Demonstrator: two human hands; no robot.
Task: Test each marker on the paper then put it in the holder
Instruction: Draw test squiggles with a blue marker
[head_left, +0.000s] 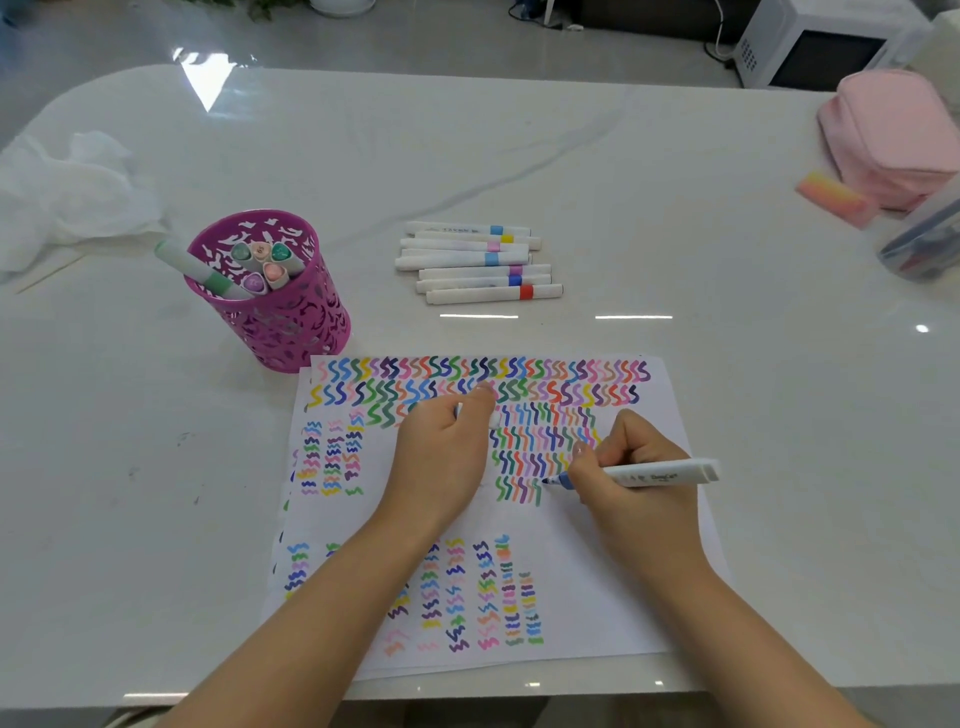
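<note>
Glossy white tabletop (623, 171): right hand (628, 467) pinches the light, stiff marker (660, 474) near its tip, left hand (441, 452) curls round what looks like the cap (494, 419).

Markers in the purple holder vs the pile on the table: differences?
In the holder, the stored markers stand or lean; the piled markers lie flat, side by side. Stored markers show green, pink and purple ends; piled markers show blue, yellow, pink, purple and red bands. Both have whitish bodies.

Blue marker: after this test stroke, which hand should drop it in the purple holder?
Right, probably. The right hand grips the blue marker; the left hand lies nearer the purple holder but rests curled on the paper.
</note>
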